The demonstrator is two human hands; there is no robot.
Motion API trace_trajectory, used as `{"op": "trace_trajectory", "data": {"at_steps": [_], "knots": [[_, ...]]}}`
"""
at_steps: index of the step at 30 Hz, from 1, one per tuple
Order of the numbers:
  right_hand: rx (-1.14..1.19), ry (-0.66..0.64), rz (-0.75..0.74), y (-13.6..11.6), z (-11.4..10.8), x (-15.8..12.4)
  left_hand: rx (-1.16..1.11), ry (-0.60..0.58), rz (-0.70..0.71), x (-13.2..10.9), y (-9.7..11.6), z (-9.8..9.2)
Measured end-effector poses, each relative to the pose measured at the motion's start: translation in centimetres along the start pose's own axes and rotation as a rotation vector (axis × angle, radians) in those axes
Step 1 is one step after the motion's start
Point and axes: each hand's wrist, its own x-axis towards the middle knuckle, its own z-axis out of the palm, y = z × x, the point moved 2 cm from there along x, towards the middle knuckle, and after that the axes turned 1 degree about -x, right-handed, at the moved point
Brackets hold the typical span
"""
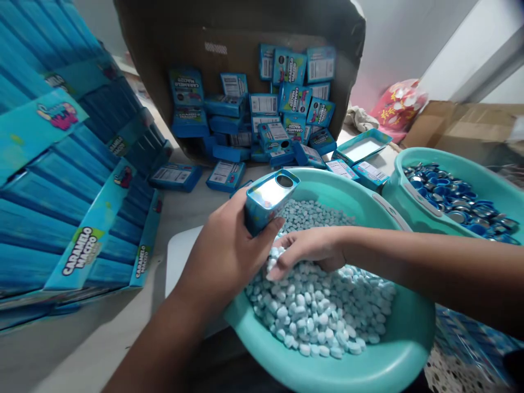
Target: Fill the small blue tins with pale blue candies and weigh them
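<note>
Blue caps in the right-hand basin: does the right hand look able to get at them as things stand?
Probably yes. The right hand is only dipped in the candies, and the caps lie uncovered in their open basin beside that forearm. The left hand is busy holding a tin.

Left hand (229, 245): near centre, back toward the camera, fingers and thumb wrapped shut in a firm grip. Left forearm (172, 333) rises from the near left edge. Right hand (311, 250): palm down, fingers bent loosely downward (tips partly hidden), just right of the left hand. Right forearm (429, 267) enters from the right, nearly level.
</note>
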Motion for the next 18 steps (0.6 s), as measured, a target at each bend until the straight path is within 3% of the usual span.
{"op": "trace_trajectory", "data": {"at_steps": [5,8,13,18], "knots": [[-0.007,-0.028,-0.138,-1.6,-0.5,-2.1,-0.009,0.024,-0.014,-0.3,0.0,-0.3],[0.037,0.089,-0.296,-2.6,-1.3,-3.8,0.018,0.010,-0.039,-0.5,0.1,-0.4],[0.154,0.302,-0.628,-3.9,-2.0,-5.7,0.046,-0.140,0.013,-0.5,0.4,-0.1],[0.210,0.360,-0.752,-4.2,-1.3,-5.9,-0.012,-0.164,-0.004,-0.4,0.5,-0.3]]}}
